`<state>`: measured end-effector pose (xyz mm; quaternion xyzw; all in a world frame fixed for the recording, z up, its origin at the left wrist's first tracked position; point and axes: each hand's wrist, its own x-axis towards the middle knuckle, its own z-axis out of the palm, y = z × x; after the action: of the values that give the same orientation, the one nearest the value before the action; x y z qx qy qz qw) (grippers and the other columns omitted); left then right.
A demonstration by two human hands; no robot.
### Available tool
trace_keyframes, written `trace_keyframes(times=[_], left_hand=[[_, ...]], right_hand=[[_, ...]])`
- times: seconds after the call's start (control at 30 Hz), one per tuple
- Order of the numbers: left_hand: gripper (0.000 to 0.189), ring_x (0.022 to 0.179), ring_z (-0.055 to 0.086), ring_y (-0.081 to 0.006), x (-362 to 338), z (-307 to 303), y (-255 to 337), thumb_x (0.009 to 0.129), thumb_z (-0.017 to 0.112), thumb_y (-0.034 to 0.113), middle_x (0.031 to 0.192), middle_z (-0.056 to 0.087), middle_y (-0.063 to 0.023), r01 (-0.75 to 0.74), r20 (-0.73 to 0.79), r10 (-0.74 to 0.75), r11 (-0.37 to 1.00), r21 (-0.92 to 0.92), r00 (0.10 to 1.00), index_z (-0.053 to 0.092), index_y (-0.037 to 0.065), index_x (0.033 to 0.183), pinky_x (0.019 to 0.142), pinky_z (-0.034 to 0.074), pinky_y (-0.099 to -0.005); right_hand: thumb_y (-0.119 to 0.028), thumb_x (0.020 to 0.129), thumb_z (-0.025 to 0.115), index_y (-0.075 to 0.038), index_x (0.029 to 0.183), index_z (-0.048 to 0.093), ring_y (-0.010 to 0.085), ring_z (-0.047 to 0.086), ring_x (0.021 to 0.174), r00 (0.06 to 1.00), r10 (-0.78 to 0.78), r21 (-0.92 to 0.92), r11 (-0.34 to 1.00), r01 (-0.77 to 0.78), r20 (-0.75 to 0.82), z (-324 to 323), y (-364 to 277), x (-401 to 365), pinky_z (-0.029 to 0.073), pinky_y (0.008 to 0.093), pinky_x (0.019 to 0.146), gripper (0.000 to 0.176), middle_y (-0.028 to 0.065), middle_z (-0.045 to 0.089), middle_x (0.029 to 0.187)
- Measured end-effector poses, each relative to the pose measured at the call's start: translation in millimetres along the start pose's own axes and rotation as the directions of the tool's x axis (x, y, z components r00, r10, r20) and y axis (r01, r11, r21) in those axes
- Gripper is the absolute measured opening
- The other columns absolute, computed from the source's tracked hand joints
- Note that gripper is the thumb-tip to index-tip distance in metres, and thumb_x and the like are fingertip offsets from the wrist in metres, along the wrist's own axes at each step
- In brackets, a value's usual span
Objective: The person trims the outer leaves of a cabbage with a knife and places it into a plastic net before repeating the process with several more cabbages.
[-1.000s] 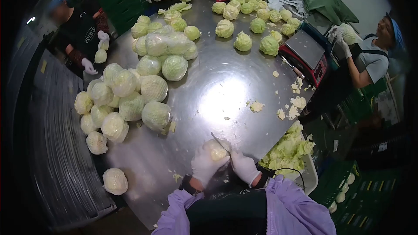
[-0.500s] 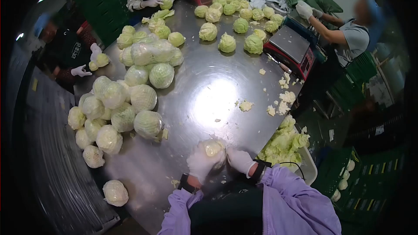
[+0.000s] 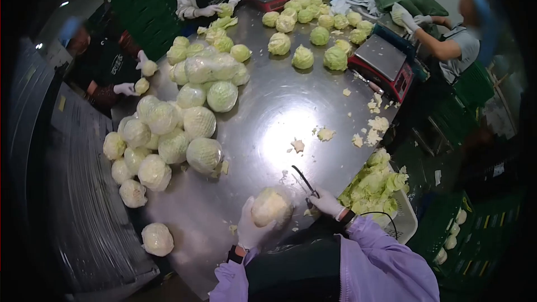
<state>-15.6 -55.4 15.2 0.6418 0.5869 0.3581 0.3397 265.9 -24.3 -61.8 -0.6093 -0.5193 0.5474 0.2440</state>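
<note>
My left hand, in a white glove, is closed around the left side of a cabbage near the table's front edge. A pale cut face shows on the cabbage, and clear film seems to lie around its right side. My right hand, also gloved, grips a knife with a thin, dark, curved blade pointing up and left, apart from the cabbage. A star-shaped pale cut piece lies beyond the blade.
Wrapped cabbages are piled on the metal table at left; unwrapped ones stand at the back. A red scale sits at right, above trimmings. A white basket holds loose leaves. Co-workers stand around the far sides.
The knife now shows in my right hand, which has moved right, away from the cabbage. The cabbage's pale cut face is exposed. A star-shaped piece has appeared on the table. The camera view has shifted.
</note>
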Motion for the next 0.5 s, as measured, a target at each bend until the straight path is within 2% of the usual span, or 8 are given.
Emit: trace_keyframes(times=[0.03,0.17,0.23,0.27,0.33,0.37,0.47,0.5], left_hand=[[0.087,0.122,0.049,-0.0351,-6.8,1.1,-7.0,0.065,0.083,0.035,0.133,0.047,-0.0226,0.026,-0.002,-0.026,1.0,0.008,1.0,0.041,-0.001,0.132,0.1,0.042,-0.0395],[0.095,0.128,0.042,-0.0371,-12.4,7.1,-2.2,0.065,0.084,0.034,0.14,0.038,-0.0238,-0.105,0.021,0.103,0.992,0.074,0.994,0.032,0.001,0.137,0.105,0.038,-0.0407],[0.098,0.129,0.041,-0.0377,-11.4,7.0,-0.6,0.065,0.084,0.033,0.141,0.036,-0.0243,-0.167,0.036,0.164,0.981,0.097,0.986,0.029,0.001,0.139,0.106,0.037,-0.0412],[0.099,0.13,0.041,-0.0361,-12.8,6.8,-4.8,0.063,0.085,0.033,0.142,0.037,-0.0231,-0.168,0.024,0.167,0.985,0.043,0.986,0.029,0.002,0.139,0.107,0.036,-0.0407],[0.101,0.13,0.04,-0.0345,-15.8,7.9,-14.3,0.062,0.087,0.032,0.142,0.037,-0.0218,-0.16,0.004,0.16,0.987,-0.006,0.987,0.029,0.003,0.14,0.107,0.035,-0.0401],[0.101,0.131,0.04,-0.0344,-18.3,11.4,-19.0,0.063,0.087,0.032,0.142,0.036,-0.0219,-0.157,-0.008,0.157,0.988,-0.002,0.988,0.028,0.003,0.14,0.108,0.035,-0.0401],[0.101,0.131,0.039,-0.0342,-24.9,13.2,-21.9,0.064,0.086,0.031,0.142,0.035,-0.0216,-0.129,-0.021,0.128,0.992,-0.02,0.992,0.028,0.004,0.141,0.108,0.034,-0.0398],[0.101,0.131,0.04,-0.0342,-22.9,13.6,-21.6,0.064,0.086,0.031,0.142,0.036,-0.0212,-0.108,-0.026,0.107,0.993,-0.044,0.994,0.027,0.004,0.141,0.108,0.033,-0.0396]], right_hand=[[-0.029,0.087,0.065,-0.003,0.1,0.053,0.0147,0.06,0.057,0.991,0.112,0.34,0.931,-0.132,0.079,-2.9,-56.6,-21.2,0.048,0.0296,0.053,0.031,0.0059,0.062,0.072],[-0.029,0.084,0.067,0.001,0.098,0.051,0.0207,0.06,0.061,0.997,-0.066,0.362,0.931,0.044,0.05,31.7,-94.7,-24.8,0.048,0.0322,0.057,0.037,0.0077,0.061,0.073],[-0.026,0.082,0.068,0.001,0.095,0.052,0.0288,0.059,0.067,0.849,-0.501,-0.413,0.817,0.402,-0.164,42.4,-96.5,-9.3,0.047,0.0354,0.063,0.034,0.0111,0.06,0.075],[-0.026,0.082,0.068,0.001,0.095,0.052,0.0288,0.059,0.067,0.849,-0.503,-0.413,0.816,0.404,-0.163,42.3,-90.7,-0.5,0.047,0.0354,0.063,0.034,0.0111,0.06,0.075],[-0.023,0.081,0.066,-0.001,0.091,0.053,0.0355,0.056,0.071,0.886,-0.447,-0.095,0.894,0.437,-0.126,40.8,-95.1,12.4,0.047,0.0383,0.067,0.028,0.014,0.058,0.075],[-0.014,0.083,0.065,-0.003,0.088,0.054,0.0197,0.051,0.062,0.948,-0.302,-0.155,0.946,0.286,-0.096,39.4,-95.1,13.8,0.046,0.0314,0.062,0.016,0.0095,0.056,0.073],[-0.015,0.084,0.059,-0.002,0.089,0.056,0.024,0.057,0.068,0.989,-0.078,-0.001,0.997,0.078,-0.127,40.0,-91.1,25.6,0.046,0.0331,0.063,0.013,0.0117,0.061,0.076],[-0.01,0.087,0.054,0.0,0.099,0.06,0.0147,0.059,0.072,0.997,-0.027,0.37,0.928,0.051,-0.069,46.6,-63.8,41.5,0.047,0.0283,0.065,0.017,0.0064,0.063,0.08]])
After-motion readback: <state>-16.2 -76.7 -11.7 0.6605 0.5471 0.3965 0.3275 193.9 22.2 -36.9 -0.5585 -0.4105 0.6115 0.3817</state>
